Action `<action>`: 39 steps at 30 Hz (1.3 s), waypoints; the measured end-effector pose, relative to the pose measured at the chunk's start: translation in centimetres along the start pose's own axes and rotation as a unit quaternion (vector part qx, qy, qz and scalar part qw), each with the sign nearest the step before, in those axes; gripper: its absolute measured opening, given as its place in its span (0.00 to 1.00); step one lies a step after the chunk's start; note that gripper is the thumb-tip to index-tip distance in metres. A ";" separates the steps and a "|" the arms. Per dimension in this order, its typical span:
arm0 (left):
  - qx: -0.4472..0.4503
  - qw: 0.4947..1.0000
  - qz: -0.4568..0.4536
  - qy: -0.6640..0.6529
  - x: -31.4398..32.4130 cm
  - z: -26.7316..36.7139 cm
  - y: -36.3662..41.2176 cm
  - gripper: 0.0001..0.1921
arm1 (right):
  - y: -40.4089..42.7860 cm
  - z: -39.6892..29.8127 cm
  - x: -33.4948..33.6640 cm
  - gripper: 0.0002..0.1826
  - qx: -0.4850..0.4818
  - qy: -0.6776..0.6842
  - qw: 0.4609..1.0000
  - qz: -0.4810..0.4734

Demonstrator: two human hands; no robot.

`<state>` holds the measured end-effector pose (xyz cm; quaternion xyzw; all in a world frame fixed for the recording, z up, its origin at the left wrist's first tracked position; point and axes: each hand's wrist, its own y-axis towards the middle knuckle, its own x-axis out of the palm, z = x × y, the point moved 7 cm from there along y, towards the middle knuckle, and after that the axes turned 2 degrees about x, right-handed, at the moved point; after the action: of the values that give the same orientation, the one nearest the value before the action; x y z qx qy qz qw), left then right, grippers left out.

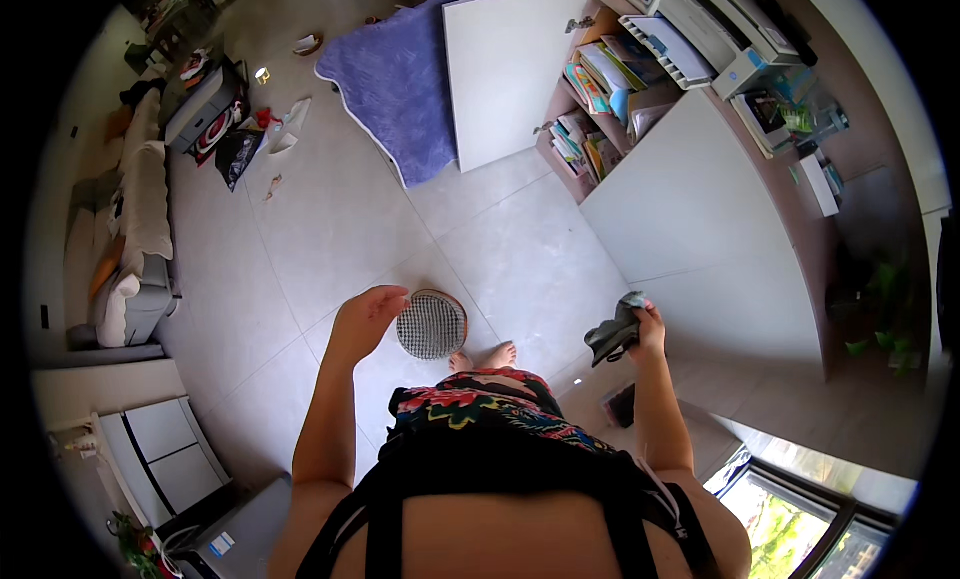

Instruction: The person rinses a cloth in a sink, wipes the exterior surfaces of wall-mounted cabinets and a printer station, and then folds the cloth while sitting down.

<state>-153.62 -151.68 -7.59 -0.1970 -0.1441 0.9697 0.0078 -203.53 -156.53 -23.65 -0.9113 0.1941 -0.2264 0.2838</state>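
My right hand [651,330] holds a crumpled dark grey-green cloth [616,331] by one end, out to the right above the floor. Out to the left, my left hand [369,320] is raised with its fingers bent towards the thumb; I see nothing in it. Close beside its fingertips, lower down, is a round stool or cushion [431,325] with a black-and-white checked top and an orange-brown rim. It stands on the tiled floor just in front of my bare feet [499,355].
A cabinet door [499,76] stands ajar beside shelves of books and papers [600,76]. A purple blanket [397,91] lies behind it. A printer [712,31] sits on the curved counter. A sofa [142,241] is at far left, a black bag [238,155] on the floor.
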 end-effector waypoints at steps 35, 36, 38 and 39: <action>0.124 0.915 -0.249 0.291 18.0 11.1 4.6 0.16 | -5.9 3.6 -16.3 0.09 -0.021 0.108 0.977 0.181; 0.131 0.907 -0.270 0.294 18.7 11.0 4.7 0.16 | -6.1 3.6 -16.8 0.09 -0.026 0.115 0.975 0.189; 0.158 0.909 -0.253 0.292 19.4 11.4 5.7 0.16 | -6.7 3.8 -17.7 0.09 -0.042 0.128 0.974 0.185; 0.162 0.903 -0.263 0.298 20.1 11.7 6.1 0.17 | -7.4 3.7 -18.0 0.08 -0.046 0.147 0.968 0.197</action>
<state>-176.38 -159.30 -6.61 -0.4272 -0.0230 0.8386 0.3372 -214.74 -140.64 -27.33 -0.8242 0.4192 -0.2881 0.2488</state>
